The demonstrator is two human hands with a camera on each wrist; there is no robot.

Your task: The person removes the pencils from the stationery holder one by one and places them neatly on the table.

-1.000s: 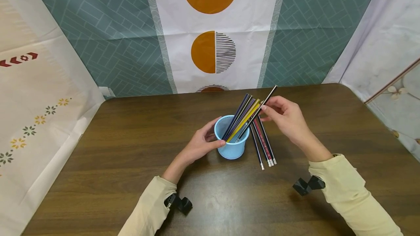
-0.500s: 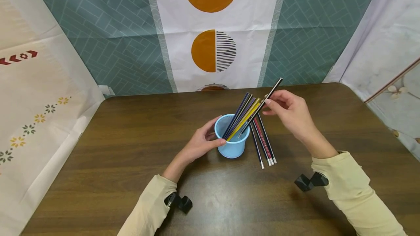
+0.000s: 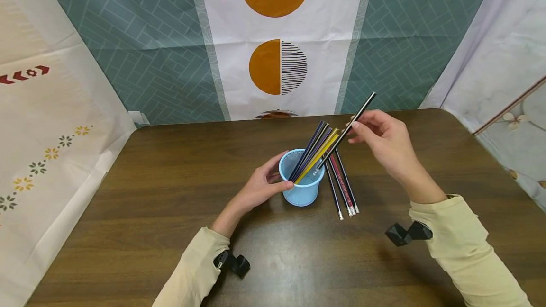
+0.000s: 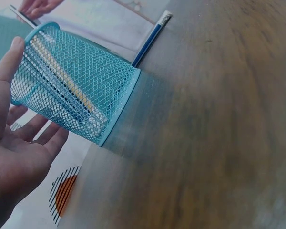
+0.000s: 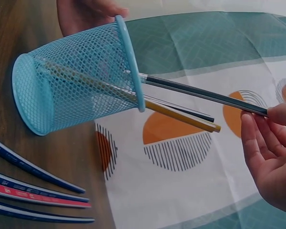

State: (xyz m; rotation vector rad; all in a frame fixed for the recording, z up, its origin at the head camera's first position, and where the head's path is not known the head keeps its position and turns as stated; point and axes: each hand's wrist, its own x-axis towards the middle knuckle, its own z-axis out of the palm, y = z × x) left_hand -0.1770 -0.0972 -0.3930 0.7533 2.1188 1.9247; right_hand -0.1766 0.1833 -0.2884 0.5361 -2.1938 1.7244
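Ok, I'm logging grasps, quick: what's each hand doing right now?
Left hand: holding the cup.
Right hand: pinching a black pencil.

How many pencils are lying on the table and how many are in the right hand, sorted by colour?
Dark blue pencils on the table: 3
Red pencil on the table: 1
Black pencil in the right hand: 1
Total: 5

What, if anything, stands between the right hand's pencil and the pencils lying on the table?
The rim of the blue cup: the eraser end of the held pencil appears just inside it, and the loose pencils lie beside the cup. Nothing else visible blocks the way.
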